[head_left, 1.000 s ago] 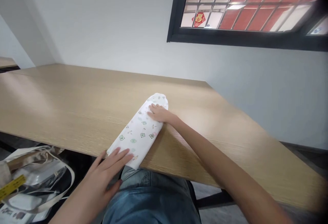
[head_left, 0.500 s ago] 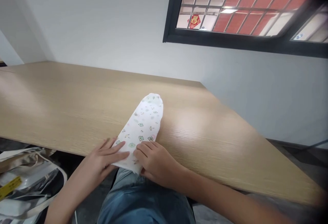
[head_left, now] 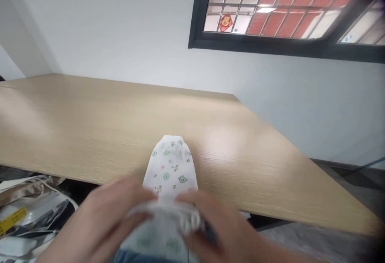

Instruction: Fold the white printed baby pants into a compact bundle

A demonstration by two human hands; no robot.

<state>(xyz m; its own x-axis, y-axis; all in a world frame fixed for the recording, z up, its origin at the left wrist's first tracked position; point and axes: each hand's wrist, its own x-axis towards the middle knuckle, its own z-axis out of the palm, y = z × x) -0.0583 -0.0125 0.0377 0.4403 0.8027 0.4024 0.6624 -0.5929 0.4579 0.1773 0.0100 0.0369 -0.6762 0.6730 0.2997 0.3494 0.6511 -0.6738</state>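
A white cloth (head_left: 170,166) printed with small green figures lies folded long and narrow across the near edge of the wooden table (head_left: 90,122). Its near end is lifted off the edge. My left hand (head_left: 102,219) and my right hand (head_left: 216,227) both grip that near end, fingers curled round the bunched fabric. Both hands are blurred by motion and close to the camera. The cloth's far rounded end rests flat on the tabletop.
A pile of bags with a shiny plastic cover and a yellow label (head_left: 27,215) sits on the floor at the left. A white wall and a dark-framed window (head_left: 270,14) stand behind the table. Grey floor shows at the right.
Both hands have closed on the cloth's near end and pulled it toward me off the table edge. The cloth has turned from slanted to pointing straight away and slid nearer.
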